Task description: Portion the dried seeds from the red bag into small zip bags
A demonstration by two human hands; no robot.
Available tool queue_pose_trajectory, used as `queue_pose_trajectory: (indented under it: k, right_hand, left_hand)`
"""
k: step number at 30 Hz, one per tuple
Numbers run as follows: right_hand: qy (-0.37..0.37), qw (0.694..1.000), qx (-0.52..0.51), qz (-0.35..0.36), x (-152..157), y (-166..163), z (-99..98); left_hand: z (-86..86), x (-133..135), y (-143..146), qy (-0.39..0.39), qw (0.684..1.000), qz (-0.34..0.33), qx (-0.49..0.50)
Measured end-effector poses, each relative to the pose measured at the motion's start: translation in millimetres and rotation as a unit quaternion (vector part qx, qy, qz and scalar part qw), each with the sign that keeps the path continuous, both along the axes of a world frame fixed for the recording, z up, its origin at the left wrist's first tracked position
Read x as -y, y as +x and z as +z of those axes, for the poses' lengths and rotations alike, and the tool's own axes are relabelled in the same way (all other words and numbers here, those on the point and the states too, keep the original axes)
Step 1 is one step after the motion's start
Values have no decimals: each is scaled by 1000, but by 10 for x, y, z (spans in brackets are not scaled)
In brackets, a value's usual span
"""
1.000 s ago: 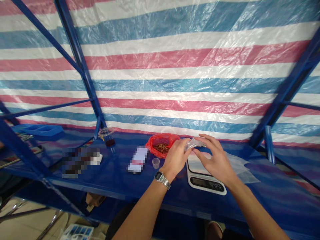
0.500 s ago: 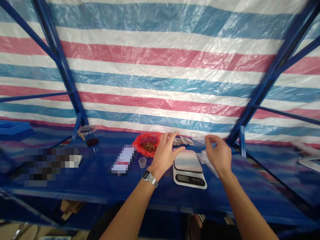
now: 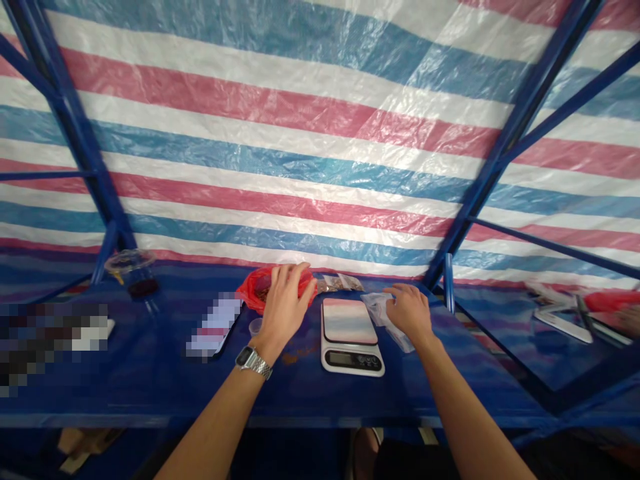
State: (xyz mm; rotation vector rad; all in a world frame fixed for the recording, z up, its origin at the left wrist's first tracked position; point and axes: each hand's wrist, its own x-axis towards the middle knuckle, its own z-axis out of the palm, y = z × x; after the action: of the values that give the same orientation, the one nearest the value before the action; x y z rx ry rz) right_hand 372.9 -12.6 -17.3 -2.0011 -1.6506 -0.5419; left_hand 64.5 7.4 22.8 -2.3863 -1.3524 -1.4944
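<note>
My left hand (image 3: 283, 308), with a metal watch on the wrist, reaches over the red plastic bag (image 3: 251, 291) of brown pieces, fingers stretched out and resting on its rim. My right hand (image 3: 411, 311) lies to the right of the white kitchen scale (image 3: 349, 331), its fingers curled down onto a pile of clear plastic bags (image 3: 381, 308). The scale's platform is bare. Behind the scale lie small filled clear packets (image 3: 340, 283). A small plastic cup (image 3: 255, 327) stands beside my left wrist.
All of this lies on a blue shelf (image 3: 150, 373) with blue steel uprights and a striped tarp behind. A blurred flat object (image 3: 214, 327) lies left of the cup, and a glass jar (image 3: 135, 272) stands at the back left. More items lie on the shelf at the far right (image 3: 565, 323).
My hands have parted from the clear bag they held together over the scale. The left has moved to the red bag, the right down to the bag pile. The view has swung right.
</note>
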Motion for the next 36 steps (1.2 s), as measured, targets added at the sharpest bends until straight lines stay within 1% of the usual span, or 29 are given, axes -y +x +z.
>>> queue_pose_trajectory:
  k: [2, 3, 4, 6, 9, 11, 13, 16, 18, 21, 23, 24, 25, 26, 27, 28, 29, 31, 33, 36]
  right_hand:
    - [36, 999, -3, 18, -91, -98, 92]
    - [36, 999, -13, 32, -153, -179, 131]
    - [22, 998, -25, 52, -222, -277, 158]
    - [-49, 993, -39, 100, -367, -501, 162]
    - [-112, 982, -26, 149, -541, -779, 69]
    - [-154, 976, -29, 153, -605, -869, -9]
    - [-173, 974, -44, 143, -632, -893, -60]
    - [-153, 976, -80, 136, -639, -877, -58]
    - [-129, 976, -112, 132, -628, -854, 0]
    - [-77, 976, -158, 127, -540, -816, 164]
    - [-26, 970, -198, 136, -400, -815, 296]
    - [2, 963, -227, 147, -303, -835, 357]
    - [44, 940, -289, 174, -192, -873, 409]
    - [77, 909, -352, 208, -74, -927, 451]
    - [86, 879, -404, 239, 45, -997, 480]
    - [85, 853, -444, 260, 157, -1076, 497]
    - [68, 832, -472, 282, 255, -1159, 503]
    - [37, 801, -510, 311, 390, -1302, 496]
    - [20, 776, -541, 322, 441, -1382, 482]
    - [19, 748, -574, 332, 418, -1386, 471]
  left_hand:
    - [4, 14, -22, 7, 1000, 13, 3]
    - [1, 26, -23, 10, 1000, 10, 0]
    - [-5, 40, -19, 12, 1000, 3, -6]
    - [-20, 67, -3, 10, 999, -18, -24]
    - [-29, 98, 16, -1, 998, -37, -46]
    - [-13, 117, 15, -1, 998, -43, -50]
    - [21, 137, 4, 1, 998, -51, -48]
    - [84, 165, -18, 1, 998, -59, -34]
    - [112, 177, -25, -1, 998, -61, -18]
    - [110, 181, -3, -19, 996, -80, 26]
    - [87, 181, 43, -57, 987, -123, 87]
    - [73, 182, 75, -86, 977, -151, 125]
    - [59, 185, 112, -120, 962, -179, 165]
    - [47, 189, 152, -159, 944, -208, 201]
    - [36, 194, 192, -200, 922, -237, 231]
    - [27, 198, 231, -241, 899, -264, 254]
    - [20, 203, 265, -276, 876, -287, 272]
    - [9, 206, 313, -324, 840, -311, 305]
    - [3, 201, 331, -352, 821, -304, 330]
    - [-7, 180, 324, -380, 814, -298, 323]
